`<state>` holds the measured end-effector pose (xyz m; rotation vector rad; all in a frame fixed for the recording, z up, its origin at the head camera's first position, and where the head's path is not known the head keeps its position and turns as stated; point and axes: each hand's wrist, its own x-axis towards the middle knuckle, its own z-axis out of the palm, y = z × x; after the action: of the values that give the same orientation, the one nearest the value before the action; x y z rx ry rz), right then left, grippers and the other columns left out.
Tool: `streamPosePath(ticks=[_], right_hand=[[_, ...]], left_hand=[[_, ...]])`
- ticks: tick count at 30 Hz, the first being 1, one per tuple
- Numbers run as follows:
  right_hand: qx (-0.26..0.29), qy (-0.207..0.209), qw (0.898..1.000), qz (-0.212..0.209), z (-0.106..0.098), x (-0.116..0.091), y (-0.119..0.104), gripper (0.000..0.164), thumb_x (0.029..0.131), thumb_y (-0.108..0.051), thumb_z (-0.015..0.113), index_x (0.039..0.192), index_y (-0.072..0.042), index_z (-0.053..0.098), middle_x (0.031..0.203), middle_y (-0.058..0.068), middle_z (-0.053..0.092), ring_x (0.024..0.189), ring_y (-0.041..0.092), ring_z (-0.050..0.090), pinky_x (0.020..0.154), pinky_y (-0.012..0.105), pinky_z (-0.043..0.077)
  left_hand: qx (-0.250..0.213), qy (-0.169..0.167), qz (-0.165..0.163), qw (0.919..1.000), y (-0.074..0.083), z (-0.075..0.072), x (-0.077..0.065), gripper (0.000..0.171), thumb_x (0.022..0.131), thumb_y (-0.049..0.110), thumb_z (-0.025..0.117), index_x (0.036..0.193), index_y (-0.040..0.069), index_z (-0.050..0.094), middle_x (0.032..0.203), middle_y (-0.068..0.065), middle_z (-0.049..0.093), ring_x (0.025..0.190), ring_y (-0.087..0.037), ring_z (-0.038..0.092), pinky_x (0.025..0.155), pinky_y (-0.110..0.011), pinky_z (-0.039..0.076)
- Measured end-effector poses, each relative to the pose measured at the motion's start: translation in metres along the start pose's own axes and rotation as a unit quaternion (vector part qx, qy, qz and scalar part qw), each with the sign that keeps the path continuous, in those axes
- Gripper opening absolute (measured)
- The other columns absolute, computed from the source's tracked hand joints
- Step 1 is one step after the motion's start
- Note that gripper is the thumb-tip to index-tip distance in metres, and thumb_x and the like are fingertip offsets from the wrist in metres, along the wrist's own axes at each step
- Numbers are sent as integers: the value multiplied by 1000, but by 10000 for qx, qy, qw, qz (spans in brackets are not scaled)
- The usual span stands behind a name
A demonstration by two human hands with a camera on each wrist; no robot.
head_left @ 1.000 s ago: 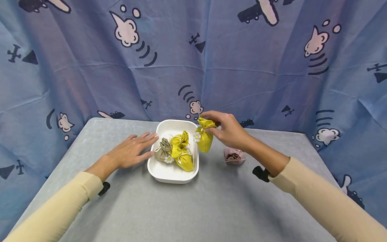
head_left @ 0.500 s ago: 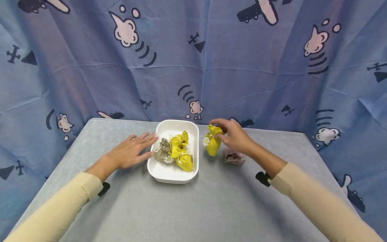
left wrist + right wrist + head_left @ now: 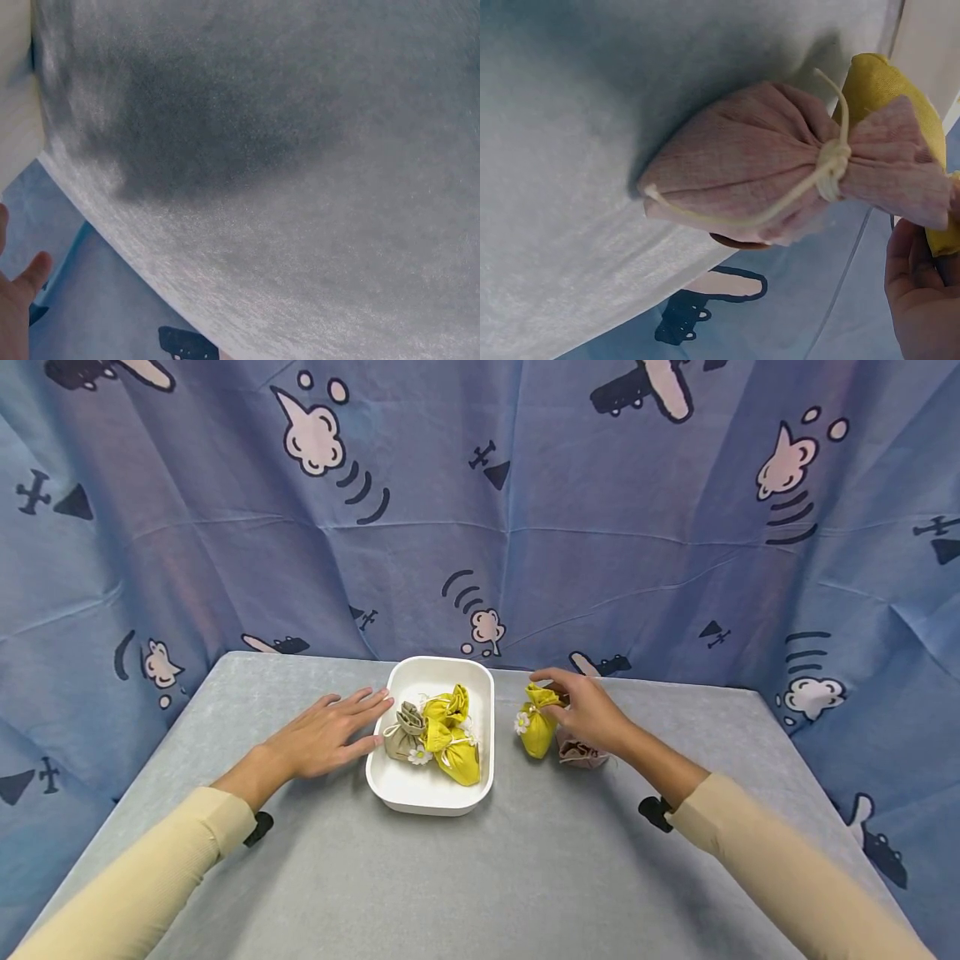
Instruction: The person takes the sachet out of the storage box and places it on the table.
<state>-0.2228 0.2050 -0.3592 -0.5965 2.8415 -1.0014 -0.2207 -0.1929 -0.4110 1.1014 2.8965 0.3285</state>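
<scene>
In the head view my right hand [image 3: 588, 710] pinches the gathered neck of a yellow drawstring pouch [image 3: 537, 733] with a white flower on it. Right beside it stands a pink drawstring pouch [image 3: 742, 154], tied with a cream cord in the right wrist view and partly behind the hand in the head view. My left hand [image 3: 322, 735] lies with fingers extended, its fingertips at the left rim of a white plastic basin [image 3: 427, 799]. Inside the basin are a beige pouch [image 3: 401, 743] and yellow pouches [image 3: 459, 762] with white flowers.
Everything rests on a table with a grey cloth [image 3: 450, 893]. Behind its far edge hangs a blue curtain [image 3: 420, 552] printed with planes and clouds. Black wrist straps [image 3: 655, 813] show near the sleeves.
My right hand has carried the yellow pouch rightward and down, away from the basin's right rim to beside the pink pouch. The left hand and the basin have stayed put.
</scene>
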Motion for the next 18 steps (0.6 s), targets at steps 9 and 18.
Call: streamPosePath(ticks=[9,18], right_hand=[[-55,-223,9997,-47,3,0,7,50,90,2,70,137,-5,56,128,20,63,112,34,64,92,47,53],[39,-246,9995,-178,-9,3,-1,51,88,-8,76,135,-3,57,117,14,69,108,30,65,92,51,50]], left_hand=[[12,-14,-11,10000,-1,1,0,65,103,49,46,156,13,34,161,-6,29,148,-30,27,110,-61,29],[-48,-39,-59,10000,0,1,0,65,103,48,47,156,13,34,162,-7,28,148,-31,26,111,-61,27]])
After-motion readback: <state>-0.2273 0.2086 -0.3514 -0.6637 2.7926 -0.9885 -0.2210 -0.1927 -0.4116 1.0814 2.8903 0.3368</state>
